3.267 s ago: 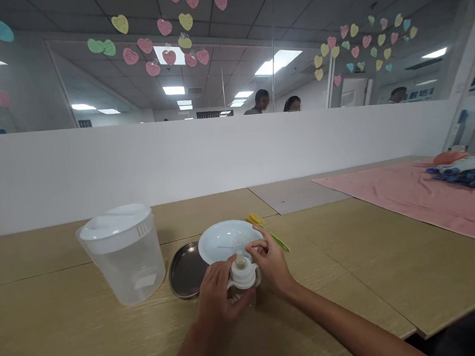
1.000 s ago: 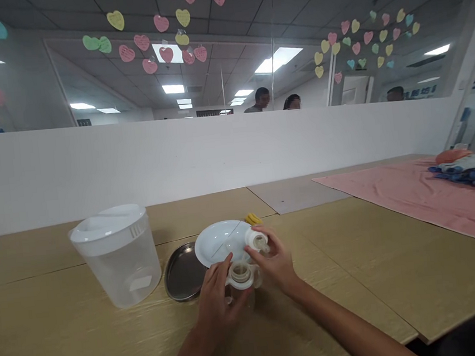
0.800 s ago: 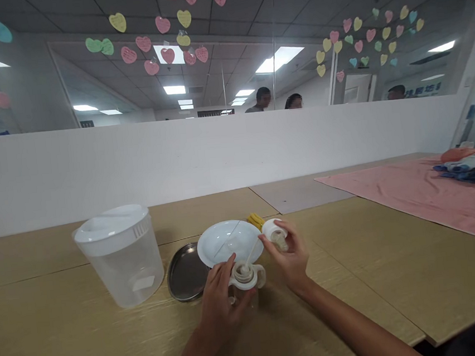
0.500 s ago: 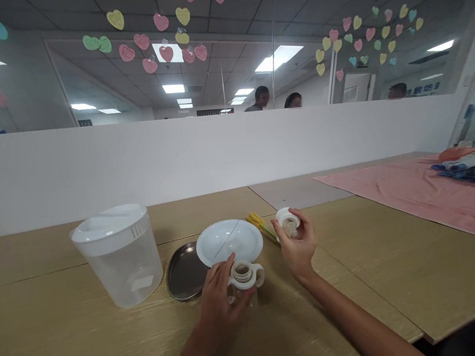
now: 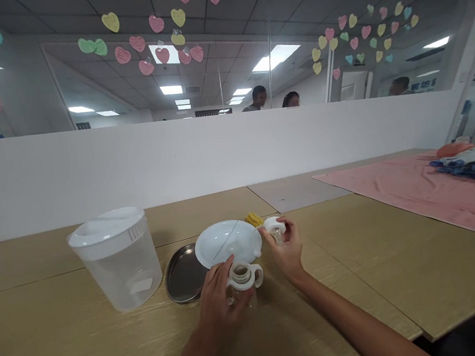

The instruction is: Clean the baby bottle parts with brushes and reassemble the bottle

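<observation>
The bottle (image 5: pixel 243 282) is upright toward the bench's (image 5: pixel 111 347) near edge, fingers of the left hand (image 5: pixel 216 293) curled around it. Right hand (image 5: pixel 288 251) grips the cap (image 5: pixel 274 224). Uncapping judged complete; refitting not yet done.

There is one bottle (image 5: pixel 242 281), one cap (image 5: pixel 274 225), one bowl (image 5: pixel 213 236), one tray (image 5: pixel 183 275) and one bucket (image 5: pixel 118 268).

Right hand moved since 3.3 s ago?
Yes: the right hand has moved to the right, judged against the white bowl, whose right edge it overlapped then.
</observation>
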The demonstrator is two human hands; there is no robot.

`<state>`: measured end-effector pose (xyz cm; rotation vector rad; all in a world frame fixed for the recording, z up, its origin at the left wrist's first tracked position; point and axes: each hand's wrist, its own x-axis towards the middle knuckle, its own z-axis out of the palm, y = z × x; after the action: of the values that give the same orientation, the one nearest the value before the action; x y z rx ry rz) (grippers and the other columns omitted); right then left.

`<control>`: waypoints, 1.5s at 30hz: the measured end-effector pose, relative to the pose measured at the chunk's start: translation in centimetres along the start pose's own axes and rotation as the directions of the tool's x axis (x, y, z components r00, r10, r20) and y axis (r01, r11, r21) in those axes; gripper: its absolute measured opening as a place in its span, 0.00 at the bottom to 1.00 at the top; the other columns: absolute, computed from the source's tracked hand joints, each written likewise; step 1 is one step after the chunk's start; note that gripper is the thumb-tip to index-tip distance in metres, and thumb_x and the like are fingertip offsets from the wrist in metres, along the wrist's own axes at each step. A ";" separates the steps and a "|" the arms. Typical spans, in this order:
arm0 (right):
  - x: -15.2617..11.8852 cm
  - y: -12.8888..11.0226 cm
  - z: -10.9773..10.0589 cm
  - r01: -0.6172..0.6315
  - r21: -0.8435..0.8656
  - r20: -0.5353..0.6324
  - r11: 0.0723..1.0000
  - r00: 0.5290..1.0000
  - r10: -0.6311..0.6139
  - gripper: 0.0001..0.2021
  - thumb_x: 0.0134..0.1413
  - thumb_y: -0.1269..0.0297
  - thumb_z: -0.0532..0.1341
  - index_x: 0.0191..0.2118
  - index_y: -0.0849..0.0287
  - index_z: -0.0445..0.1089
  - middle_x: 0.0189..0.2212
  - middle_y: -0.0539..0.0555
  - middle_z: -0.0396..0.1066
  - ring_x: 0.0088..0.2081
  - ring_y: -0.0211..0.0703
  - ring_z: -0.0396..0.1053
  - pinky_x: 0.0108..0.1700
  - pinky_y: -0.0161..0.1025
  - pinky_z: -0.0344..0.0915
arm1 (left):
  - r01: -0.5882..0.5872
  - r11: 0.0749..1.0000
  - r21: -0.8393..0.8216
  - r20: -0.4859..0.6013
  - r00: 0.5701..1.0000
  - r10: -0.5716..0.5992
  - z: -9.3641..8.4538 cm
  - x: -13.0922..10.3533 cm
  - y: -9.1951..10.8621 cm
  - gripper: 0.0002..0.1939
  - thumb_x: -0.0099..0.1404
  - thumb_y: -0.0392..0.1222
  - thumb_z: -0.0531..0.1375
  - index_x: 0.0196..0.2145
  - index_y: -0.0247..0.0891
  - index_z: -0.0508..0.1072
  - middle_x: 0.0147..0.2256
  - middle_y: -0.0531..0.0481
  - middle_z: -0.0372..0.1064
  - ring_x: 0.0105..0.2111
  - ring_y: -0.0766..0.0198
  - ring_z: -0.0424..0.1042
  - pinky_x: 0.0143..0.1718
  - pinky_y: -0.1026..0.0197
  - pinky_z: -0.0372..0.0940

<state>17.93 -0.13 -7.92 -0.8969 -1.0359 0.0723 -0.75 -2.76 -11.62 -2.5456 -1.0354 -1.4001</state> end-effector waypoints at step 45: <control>-0.8 1.9 0.3 -0.025 -0.368 0.489 0.929 0.845 0.217 0.17 0.50 0.50 0.56 0.39 0.58 0.64 0.39 0.55 0.68 0.43 0.47 0.65 0.45 0.43 0.60 | -0.024 1.000 -0.005 -0.007 1.000 0.024 -0.5 0.2 0.0 0.28 0.59 0.48 0.57 0.54 0.33 0.59 0.43 0.39 0.69 0.44 0.54 0.68 0.42 0.53 0.66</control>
<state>17.96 0.95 -9.74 -1.3139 -1.5321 0.2606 -1.07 -2.84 -11.15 -2.5460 -0.9982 -1.4068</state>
